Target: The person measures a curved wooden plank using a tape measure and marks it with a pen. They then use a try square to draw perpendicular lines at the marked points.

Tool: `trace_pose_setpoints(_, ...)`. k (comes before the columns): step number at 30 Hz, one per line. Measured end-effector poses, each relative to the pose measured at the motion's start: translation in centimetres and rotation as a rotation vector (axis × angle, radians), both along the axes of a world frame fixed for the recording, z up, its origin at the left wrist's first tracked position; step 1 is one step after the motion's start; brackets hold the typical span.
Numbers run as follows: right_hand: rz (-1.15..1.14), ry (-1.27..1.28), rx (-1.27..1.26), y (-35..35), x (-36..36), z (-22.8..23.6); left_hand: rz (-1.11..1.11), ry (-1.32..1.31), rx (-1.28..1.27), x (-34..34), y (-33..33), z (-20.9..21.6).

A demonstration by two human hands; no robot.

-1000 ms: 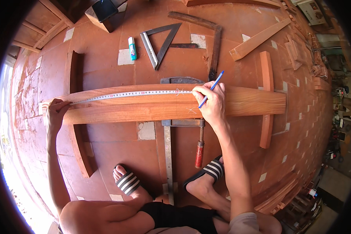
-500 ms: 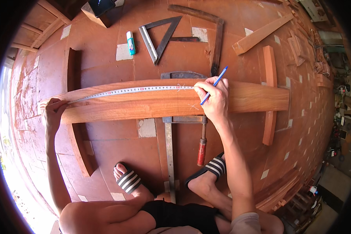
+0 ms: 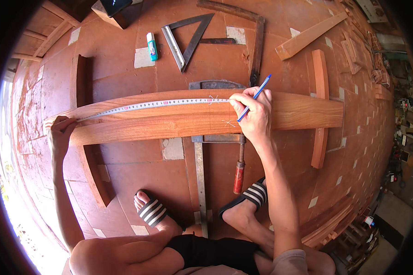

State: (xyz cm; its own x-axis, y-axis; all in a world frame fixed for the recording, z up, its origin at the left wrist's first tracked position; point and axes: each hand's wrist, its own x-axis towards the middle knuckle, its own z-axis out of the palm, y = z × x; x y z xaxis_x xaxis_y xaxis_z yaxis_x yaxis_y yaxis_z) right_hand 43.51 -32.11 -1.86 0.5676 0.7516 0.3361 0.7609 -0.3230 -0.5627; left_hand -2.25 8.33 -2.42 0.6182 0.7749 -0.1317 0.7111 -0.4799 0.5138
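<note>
Hands measuring a long wooden plank (image 3: 179, 120) lying across the floor.

Left hand (image 3: 59, 133), at 9 o'clock, pinches the tape measure (image 3: 151, 104) end against the plank's end, arm straight. Right hand (image 3: 254, 112), fingers closed on a blue pen (image 3: 257, 94), presses the tape down at centre, wrist bent. Compared with before, both hands keep their places.

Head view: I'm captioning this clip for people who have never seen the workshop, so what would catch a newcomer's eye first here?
The long reddish wooden plank lying across the middle of the tiled floor, with a tape measure stretched along it. The left hand pins the tape at the plank's left end, while the right hand holds a blue pen at cross marks near the centre. Beyond it lies a metal triangle square.
</note>
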Motion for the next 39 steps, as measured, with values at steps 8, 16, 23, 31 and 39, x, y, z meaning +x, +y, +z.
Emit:
trace_pose_setpoints(8,0.008,-0.067,-0.020,0.0,-0.1,0.5,-0.012,-0.033,-0.001,0.2,-0.1,-0.3)
trace_pose_setpoints(16,-0.026,-0.072,-0.100,0.6,-0.8,1.7,0.023,-0.061,0.061,1.7,-1.9,1.0)
trace_pose_setpoints(23,-0.023,-0.086,-0.179,0.5,-0.9,2.0,0.019,-0.062,0.096,2.6,-2.6,2.2)
trace_pose_setpoints(31,-0.018,-0.084,-0.203,0.4,-0.8,1.9,0.030,-0.068,0.105,3.0,-3.0,2.6)
trace_pose_setpoints(39,-0.026,-0.089,-0.232,0.7,-0.9,2.2,0.027,-0.069,0.141,2.9,-3.1,2.4)
